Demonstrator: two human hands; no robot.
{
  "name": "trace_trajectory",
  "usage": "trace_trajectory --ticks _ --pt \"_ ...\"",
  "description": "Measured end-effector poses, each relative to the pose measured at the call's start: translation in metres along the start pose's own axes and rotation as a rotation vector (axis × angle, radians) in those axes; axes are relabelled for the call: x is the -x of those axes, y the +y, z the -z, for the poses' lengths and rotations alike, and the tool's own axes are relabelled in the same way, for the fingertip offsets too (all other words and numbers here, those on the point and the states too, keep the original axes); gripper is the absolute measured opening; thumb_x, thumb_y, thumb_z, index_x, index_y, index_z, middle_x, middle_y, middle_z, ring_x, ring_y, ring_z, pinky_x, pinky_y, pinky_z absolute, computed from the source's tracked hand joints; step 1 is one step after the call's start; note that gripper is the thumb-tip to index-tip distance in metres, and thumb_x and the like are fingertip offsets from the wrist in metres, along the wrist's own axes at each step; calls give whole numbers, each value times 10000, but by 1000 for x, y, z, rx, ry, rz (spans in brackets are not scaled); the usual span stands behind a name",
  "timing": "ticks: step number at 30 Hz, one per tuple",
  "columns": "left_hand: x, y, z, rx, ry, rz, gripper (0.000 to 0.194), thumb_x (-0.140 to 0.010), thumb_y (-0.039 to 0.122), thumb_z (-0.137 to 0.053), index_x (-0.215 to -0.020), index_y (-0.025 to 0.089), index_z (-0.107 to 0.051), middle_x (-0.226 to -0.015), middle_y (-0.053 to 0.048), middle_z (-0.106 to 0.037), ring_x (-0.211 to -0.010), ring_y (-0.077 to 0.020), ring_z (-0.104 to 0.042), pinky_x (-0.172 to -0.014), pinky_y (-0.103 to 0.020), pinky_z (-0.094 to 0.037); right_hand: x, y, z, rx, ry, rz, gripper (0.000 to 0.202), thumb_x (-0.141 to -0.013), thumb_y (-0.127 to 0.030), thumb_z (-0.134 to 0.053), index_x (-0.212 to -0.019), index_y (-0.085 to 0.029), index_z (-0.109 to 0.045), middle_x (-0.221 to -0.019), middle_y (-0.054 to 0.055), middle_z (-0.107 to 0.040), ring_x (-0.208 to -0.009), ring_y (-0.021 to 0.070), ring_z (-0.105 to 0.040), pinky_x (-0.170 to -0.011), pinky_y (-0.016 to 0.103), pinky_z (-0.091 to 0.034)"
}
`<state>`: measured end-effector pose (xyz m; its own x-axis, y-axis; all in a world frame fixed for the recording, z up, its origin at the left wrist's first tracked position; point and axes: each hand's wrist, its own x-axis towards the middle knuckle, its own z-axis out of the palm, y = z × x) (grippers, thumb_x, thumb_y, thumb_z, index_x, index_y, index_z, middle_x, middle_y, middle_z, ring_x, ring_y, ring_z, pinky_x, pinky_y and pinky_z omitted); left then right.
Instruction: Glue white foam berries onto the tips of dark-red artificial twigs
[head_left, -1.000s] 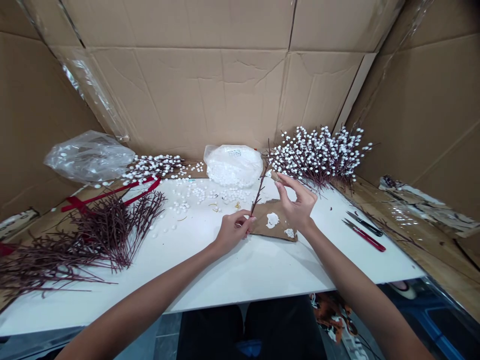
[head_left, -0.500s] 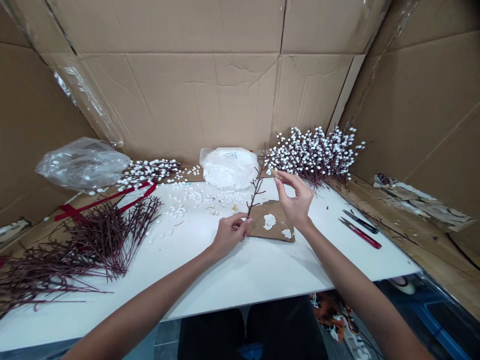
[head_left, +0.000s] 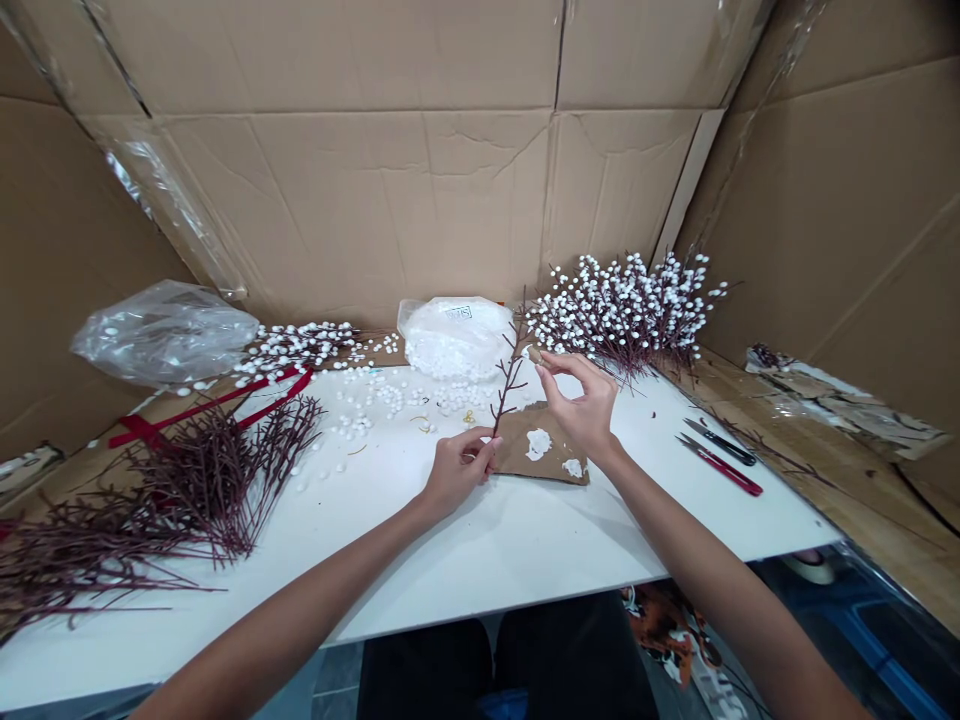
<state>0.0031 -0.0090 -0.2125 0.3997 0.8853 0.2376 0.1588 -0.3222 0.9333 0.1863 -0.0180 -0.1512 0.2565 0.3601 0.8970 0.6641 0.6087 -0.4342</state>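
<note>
Pinched by its lower end in my left hand, a dark brown artificial twig stands nearly upright with bare side stubs. My right hand is closed on a small piece of cardboard with white paste at its tip, held close beside the twig's upper part; whether they touch I cannot tell. Below both hands lies a flat cardboard sheet carrying white paste blobs. Loose white foam balls are scattered on the white table to the left.
Bare brown twigs with red ribbon pile at left. White-berried stems stand back right; others lie back left. A bag of white balls and a clear bag sit behind. Two snips lie right.
My right hand has shifted slightly left and down, bringing the cardboard piece closer to the twig. My left hand keeps its grip on the twig, almost still.
</note>
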Motion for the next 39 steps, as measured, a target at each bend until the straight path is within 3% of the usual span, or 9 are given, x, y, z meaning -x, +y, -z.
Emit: trace_trajectory --ticks 14,39 --pt "0 2 1 -4 0 7 284 -809 422 -573 -813 147 -644 -532 22 -533 -447 -75 -467 -436 -188 -429 0 7 4 -12 63 -52 156 -806 -226 -604 -932 -175 -681 -818 64 -713 -712 160 -659 -668 310 -554" --pt "0 -2 1 -30 8 13 267 -760 402 -635 -817 142 -663 -508 28 -533 -414 -66 -447 -402 -179 -410 -5 6 6 28 114 81 165 -813 -166 -597 -944 -183 -695 -847 79 -730 -723 165 -664 -667 312 -548"
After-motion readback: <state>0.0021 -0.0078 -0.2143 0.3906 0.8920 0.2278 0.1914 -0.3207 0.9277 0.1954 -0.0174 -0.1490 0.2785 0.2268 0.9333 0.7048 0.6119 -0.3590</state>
